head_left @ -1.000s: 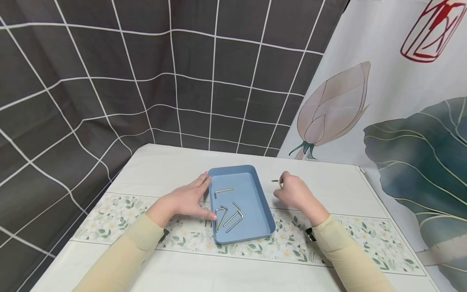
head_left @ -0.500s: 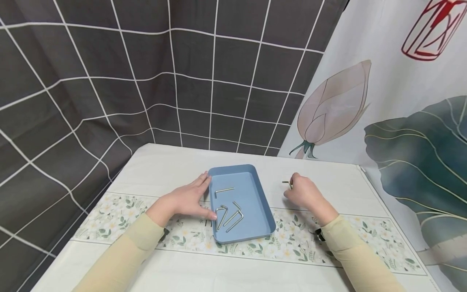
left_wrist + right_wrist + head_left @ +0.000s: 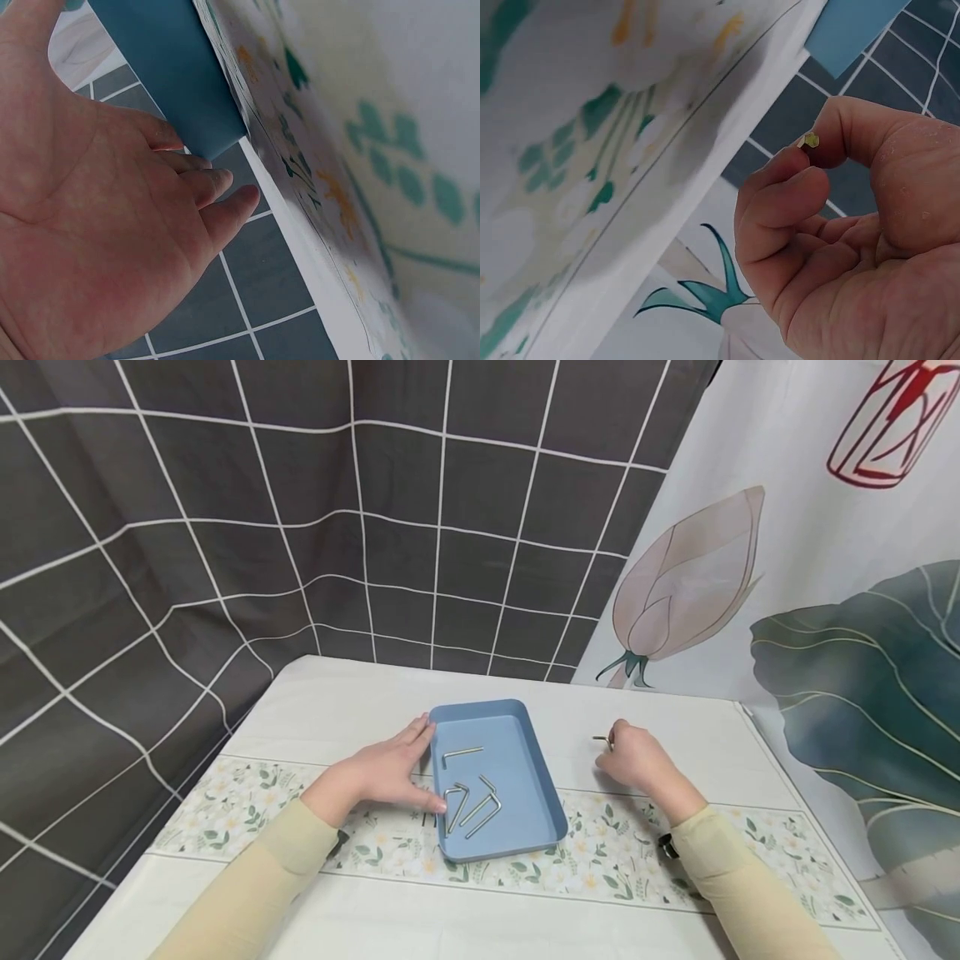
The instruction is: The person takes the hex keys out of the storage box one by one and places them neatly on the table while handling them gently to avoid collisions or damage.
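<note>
A shallow blue tray (image 3: 525,793) lies on the table in the head view, with several L-shaped hex keys inside. One hex key (image 3: 465,751) lies alone toward the far end; others, such as this hex key (image 3: 483,822), are grouped near the front left. My left hand (image 3: 386,772) rests against the tray's left wall, fingers extended and thumb at the rim. To the right of the tray, my right hand (image 3: 637,760) pinches another hex key (image 3: 602,739) between thumb and forefinger. Its six-sided end shows in the right wrist view; the fingers hide most of it.
A white tablecloth (image 3: 352,693) with a floral band covers the table. Behind hangs a dark gridded curtain (image 3: 397,560), and at the right a white curtain (image 3: 697,652) printed with a bud and leaves.
My right hand has moved to the right, away from the tray, with the hex key still pinched. The left hand, the tray and the hex keys inside it stay put.
</note>
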The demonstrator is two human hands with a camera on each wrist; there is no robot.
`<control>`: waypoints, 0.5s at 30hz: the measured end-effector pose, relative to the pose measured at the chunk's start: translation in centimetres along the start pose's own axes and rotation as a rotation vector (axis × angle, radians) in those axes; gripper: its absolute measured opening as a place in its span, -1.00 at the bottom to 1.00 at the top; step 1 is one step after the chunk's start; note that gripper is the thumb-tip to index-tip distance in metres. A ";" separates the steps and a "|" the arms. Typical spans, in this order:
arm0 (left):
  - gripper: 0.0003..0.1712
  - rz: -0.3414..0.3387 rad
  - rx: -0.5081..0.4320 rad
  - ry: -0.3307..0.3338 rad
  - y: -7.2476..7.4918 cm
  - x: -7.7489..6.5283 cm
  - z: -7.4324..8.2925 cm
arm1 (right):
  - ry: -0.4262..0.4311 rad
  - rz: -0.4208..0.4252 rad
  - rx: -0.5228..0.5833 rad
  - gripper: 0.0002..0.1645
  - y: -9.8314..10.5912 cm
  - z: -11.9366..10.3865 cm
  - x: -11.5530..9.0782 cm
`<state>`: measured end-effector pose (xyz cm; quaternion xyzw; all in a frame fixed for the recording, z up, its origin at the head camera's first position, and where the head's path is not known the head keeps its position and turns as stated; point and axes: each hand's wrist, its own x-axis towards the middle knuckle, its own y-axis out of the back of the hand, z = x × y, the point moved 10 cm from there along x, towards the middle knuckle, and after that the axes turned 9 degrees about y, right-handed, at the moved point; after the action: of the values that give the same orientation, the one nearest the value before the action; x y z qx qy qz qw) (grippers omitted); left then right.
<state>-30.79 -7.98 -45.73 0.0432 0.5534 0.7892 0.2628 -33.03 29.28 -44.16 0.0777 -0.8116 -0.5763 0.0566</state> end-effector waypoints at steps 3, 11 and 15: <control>0.68 0.000 -0.001 0.002 -0.1 0.0 -0.1 | -0.009 -0.005 0.002 -0.61 -0.1 0.3 -0.1; 0.68 -0.003 0.000 0.007 -0.1 0.0 0.0 | -0.022 -0.041 0.006 -0.62 -0.7 0.7 0.0; 0.68 0.000 0.006 0.011 -0.1 0.0 -0.1 | -0.018 -0.049 0.004 -0.63 -0.9 0.8 0.2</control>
<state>-30.79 -8.00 -45.86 0.0398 0.5573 0.7877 0.2597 -33.26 29.66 -45.31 0.0925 -0.8110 -0.5767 0.0348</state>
